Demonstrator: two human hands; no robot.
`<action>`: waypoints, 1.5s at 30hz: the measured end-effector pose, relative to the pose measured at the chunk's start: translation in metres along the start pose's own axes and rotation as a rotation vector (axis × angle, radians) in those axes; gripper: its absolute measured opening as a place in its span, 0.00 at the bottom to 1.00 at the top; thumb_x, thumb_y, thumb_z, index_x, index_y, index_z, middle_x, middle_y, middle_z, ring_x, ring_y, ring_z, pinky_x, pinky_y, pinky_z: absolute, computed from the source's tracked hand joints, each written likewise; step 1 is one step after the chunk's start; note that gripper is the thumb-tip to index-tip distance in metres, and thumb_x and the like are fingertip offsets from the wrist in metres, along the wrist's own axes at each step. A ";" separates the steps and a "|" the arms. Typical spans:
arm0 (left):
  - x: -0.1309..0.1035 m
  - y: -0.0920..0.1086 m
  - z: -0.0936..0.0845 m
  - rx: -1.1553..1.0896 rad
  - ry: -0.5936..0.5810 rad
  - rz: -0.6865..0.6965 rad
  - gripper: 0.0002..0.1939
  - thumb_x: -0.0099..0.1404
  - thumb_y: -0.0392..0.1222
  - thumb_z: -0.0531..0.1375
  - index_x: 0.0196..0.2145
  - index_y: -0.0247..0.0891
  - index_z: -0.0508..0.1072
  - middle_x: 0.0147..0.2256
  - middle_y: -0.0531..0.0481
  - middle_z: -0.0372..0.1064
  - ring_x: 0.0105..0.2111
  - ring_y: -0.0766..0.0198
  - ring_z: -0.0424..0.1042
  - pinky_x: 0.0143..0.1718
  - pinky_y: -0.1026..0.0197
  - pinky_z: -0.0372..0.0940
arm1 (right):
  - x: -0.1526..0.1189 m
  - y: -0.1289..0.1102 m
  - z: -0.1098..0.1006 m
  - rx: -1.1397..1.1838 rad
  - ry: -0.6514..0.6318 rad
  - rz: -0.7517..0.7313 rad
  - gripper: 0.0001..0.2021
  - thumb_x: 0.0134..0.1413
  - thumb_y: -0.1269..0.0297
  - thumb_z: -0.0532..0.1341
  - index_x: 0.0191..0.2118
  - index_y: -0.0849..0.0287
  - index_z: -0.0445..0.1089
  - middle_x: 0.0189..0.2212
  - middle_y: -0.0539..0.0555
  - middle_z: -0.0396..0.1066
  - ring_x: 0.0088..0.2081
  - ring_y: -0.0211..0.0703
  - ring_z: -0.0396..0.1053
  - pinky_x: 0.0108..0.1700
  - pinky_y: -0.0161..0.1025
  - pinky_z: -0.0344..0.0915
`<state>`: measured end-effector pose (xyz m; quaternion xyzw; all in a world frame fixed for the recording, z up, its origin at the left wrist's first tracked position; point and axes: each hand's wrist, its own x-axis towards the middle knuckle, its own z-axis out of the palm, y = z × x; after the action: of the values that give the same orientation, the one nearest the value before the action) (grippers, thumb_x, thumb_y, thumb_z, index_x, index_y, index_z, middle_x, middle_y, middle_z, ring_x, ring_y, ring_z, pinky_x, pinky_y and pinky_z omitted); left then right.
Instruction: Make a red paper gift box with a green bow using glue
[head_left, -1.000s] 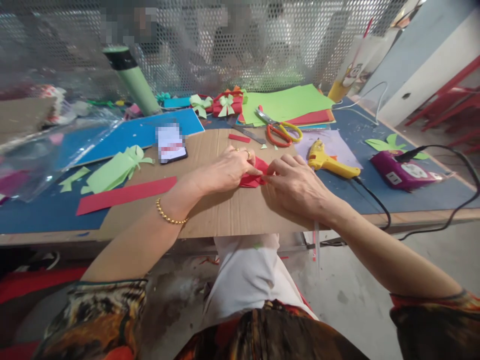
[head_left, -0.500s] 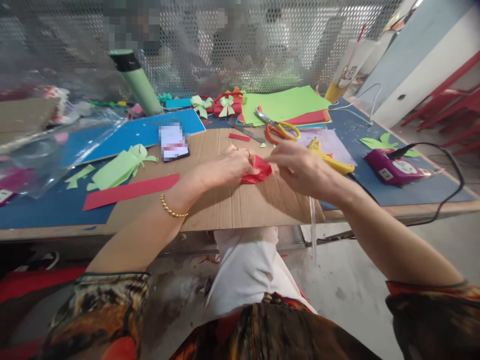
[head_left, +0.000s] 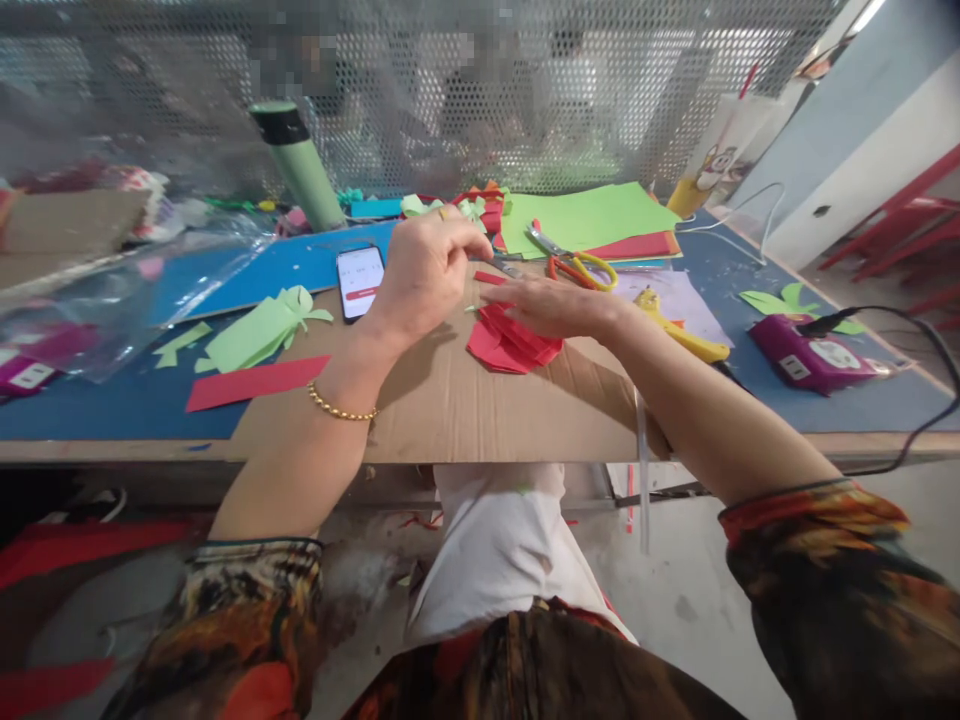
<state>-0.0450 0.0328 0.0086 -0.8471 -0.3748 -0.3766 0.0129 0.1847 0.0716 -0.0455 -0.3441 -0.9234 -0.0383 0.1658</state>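
A red folded paper piece (head_left: 514, 345) lies on the brown cardboard (head_left: 450, 410), its upper part covered by my right hand (head_left: 551, 305). That hand reaches in flat from the right, fingers stretched leftward, fingertips beside a small red paper strip (head_left: 489, 277). Beyond it, my left hand (head_left: 429, 268) is raised over the cardboard with loosely bent fingers and the index finger reaching right. I see nothing held in it; its fingertips are partly turned away. Just past the fingers are a grey metal blade (head_left: 508, 268) and the orange-and-yellow-handled scissors (head_left: 577, 268).
A phone (head_left: 361, 280), a green paper shape (head_left: 259, 335) and a long red strip (head_left: 259, 383) lie left. Green sheets (head_left: 592, 215) and a green bottle (head_left: 300, 170) stand behind. Rightward are a yellow glue gun (head_left: 686, 335) and a purple power box (head_left: 806, 352) with a black cable.
My left hand has let go of the red paper piece and moved up and left. The piece now lies wider on the cardboard, with my right hand flattened over it.
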 end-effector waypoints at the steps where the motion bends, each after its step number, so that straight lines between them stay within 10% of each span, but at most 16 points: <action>1: 0.000 0.000 0.000 -0.002 -0.003 -0.011 0.20 0.75 0.34 0.52 0.42 0.43 0.85 0.45 0.42 0.83 0.48 0.54 0.80 0.55 0.50 0.73 | -0.002 -0.001 -0.002 0.016 -0.068 -0.004 0.23 0.66 0.74 0.59 0.60 0.50 0.81 0.51 0.54 0.81 0.48 0.47 0.76 0.50 0.44 0.69; 5: -0.001 -0.003 0.010 -0.064 -0.022 -0.033 0.18 0.76 0.36 0.54 0.43 0.41 0.85 0.44 0.43 0.83 0.50 0.52 0.80 0.58 0.50 0.72 | -0.006 -0.001 -0.016 0.104 -0.168 0.057 0.21 0.66 0.72 0.61 0.60 0.53 0.81 0.54 0.59 0.79 0.54 0.52 0.74 0.55 0.49 0.69; 14: 0.003 -0.004 0.011 -0.338 0.002 -0.176 0.12 0.72 0.36 0.60 0.39 0.39 0.86 0.39 0.44 0.84 0.45 0.53 0.82 0.53 0.51 0.75 | -0.023 -0.004 -0.056 0.667 -0.235 0.227 0.07 0.51 0.63 0.72 0.33 0.54 0.74 0.30 0.49 0.72 0.33 0.44 0.67 0.36 0.42 0.64; 21: 0.007 -0.012 0.006 -0.685 0.179 -0.426 0.18 0.77 0.53 0.62 0.56 0.40 0.79 0.47 0.43 0.82 0.43 0.58 0.83 0.44 0.57 0.76 | -0.029 -0.006 -0.058 1.310 0.436 0.493 0.16 0.40 0.61 0.76 0.31 0.53 0.69 0.28 0.48 0.70 0.29 0.39 0.67 0.31 0.40 0.66; 25: 0.002 -0.001 0.013 -1.050 0.072 -0.557 0.34 0.66 0.73 0.68 0.51 0.38 0.79 0.42 0.39 0.83 0.39 0.55 0.83 0.38 0.57 0.76 | -0.016 -0.016 -0.040 1.484 0.704 0.545 0.18 0.35 0.61 0.76 0.30 0.53 0.69 0.27 0.47 0.72 0.29 0.38 0.71 0.34 0.39 0.71; 30: -0.006 0.012 0.026 -1.176 0.094 -0.633 0.33 0.45 0.58 0.84 0.43 0.39 0.80 0.37 0.46 0.84 0.37 0.58 0.82 0.40 0.57 0.77 | -0.010 -0.040 -0.023 1.548 0.674 0.488 0.19 0.36 0.57 0.79 0.32 0.53 0.72 0.29 0.48 0.77 0.32 0.42 0.74 0.42 0.44 0.75; 39: -0.008 0.010 0.025 -1.136 0.038 -0.632 0.22 0.46 0.48 0.83 0.35 0.38 0.83 0.32 0.48 0.83 0.34 0.59 0.81 0.42 0.56 0.77 | -0.021 -0.044 -0.042 1.320 0.591 0.425 0.28 0.41 0.37 0.81 0.39 0.53 0.79 0.35 0.51 0.81 0.37 0.45 0.76 0.42 0.43 0.76; 45: -0.010 0.019 0.026 -1.149 -0.021 -0.597 0.21 0.47 0.46 0.83 0.36 0.37 0.85 0.34 0.47 0.85 0.34 0.59 0.82 0.41 0.57 0.77 | -0.021 -0.041 -0.036 1.306 0.583 0.495 0.23 0.36 0.44 0.84 0.31 0.54 0.81 0.32 0.52 0.81 0.33 0.45 0.74 0.35 0.43 0.74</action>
<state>-0.0206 0.0204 -0.0112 -0.5818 -0.3330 -0.4963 -0.5517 0.1834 0.0208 -0.0168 -0.3490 -0.5730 0.4653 0.5774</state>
